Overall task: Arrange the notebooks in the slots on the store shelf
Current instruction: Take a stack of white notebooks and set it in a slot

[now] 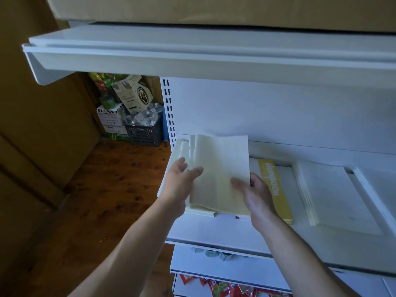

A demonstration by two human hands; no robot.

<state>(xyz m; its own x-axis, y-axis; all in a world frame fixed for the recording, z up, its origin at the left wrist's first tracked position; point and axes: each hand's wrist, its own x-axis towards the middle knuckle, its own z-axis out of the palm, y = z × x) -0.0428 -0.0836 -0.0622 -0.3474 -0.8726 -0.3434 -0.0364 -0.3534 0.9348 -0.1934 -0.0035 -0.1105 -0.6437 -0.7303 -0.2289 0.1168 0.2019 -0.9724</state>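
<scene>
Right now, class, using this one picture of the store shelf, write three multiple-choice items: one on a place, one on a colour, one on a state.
1. Where does the dark crate stand?
A. wooden floor, left of the shelf
B. top shelf
C. on the notebooks

2. What colour is the lettered notebook?
A. red
B. yellow
C. black

3. What are both hands doing?
A. hanging free
B. resting on the pale notebook stack
C. lifting the crate

Answers: 1 A, it sits on the floorboards; 2 B, its cover is yellow; 3 B, left hand and right hand touch the stack.
</scene>
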